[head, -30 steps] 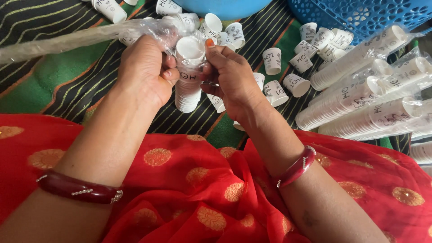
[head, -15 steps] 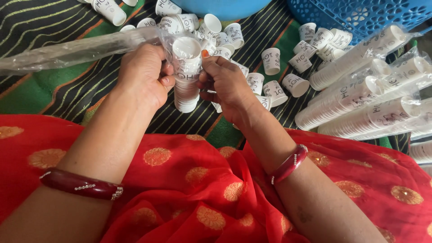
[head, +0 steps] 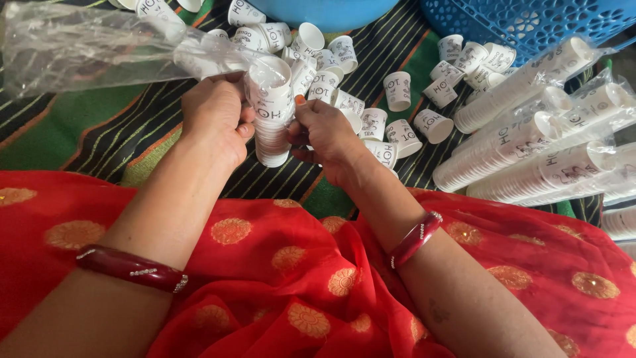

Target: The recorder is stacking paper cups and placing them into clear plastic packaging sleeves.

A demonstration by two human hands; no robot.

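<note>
A short stack of white paper cups [head: 270, 126] is pinched between left hand [head: 215, 119] and right hand [head: 324, 132], its top at the mouth of a clear plastic sleeve [head: 86, 46], above the striped mat [head: 99, 126]

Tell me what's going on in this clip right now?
A person seated in red cloth with gold motifs holds a short stack of small white paper cups between both hands. The left hand grips the stack together with the mouth of a long clear plastic sleeve; the right hand pinches the stack from the other side. Loose white paper cups lie scattered on the striped green and black mat, and filled plastic-wrapped cup stacks lie at right beside a blue plastic basket.
</note>
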